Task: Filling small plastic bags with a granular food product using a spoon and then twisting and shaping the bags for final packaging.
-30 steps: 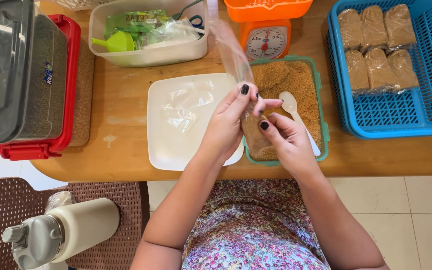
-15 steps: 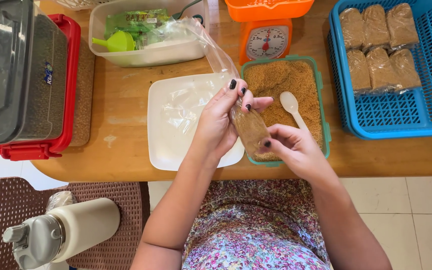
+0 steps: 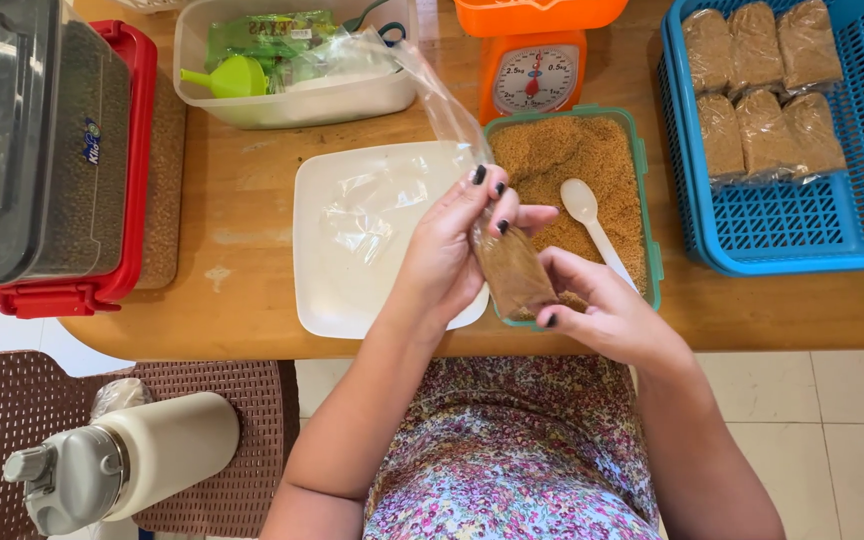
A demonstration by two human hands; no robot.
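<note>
My left hand pinches the neck of a clear plastic bag whose lower part is packed with brown granules. Its empty upper part trails up and left over the table. My right hand cups the filled bottom end of the same bag from below. Both hands hover over the near edge of a green-rimmed tub of brown granules, where a white plastic spoon lies. To the left sits a white square plate with an empty clear bag on it.
A blue basket at right holds several filled bags. An orange kitchen scale stands behind the tub. A clear box with a green funnel is at the back, a red-lidded container at left, a white flask on a stool below.
The filled end of the bag has swung down and to the right, with my right hand shifting lower under it. My left hand stays gripping the neck; the loose top leans left.
</note>
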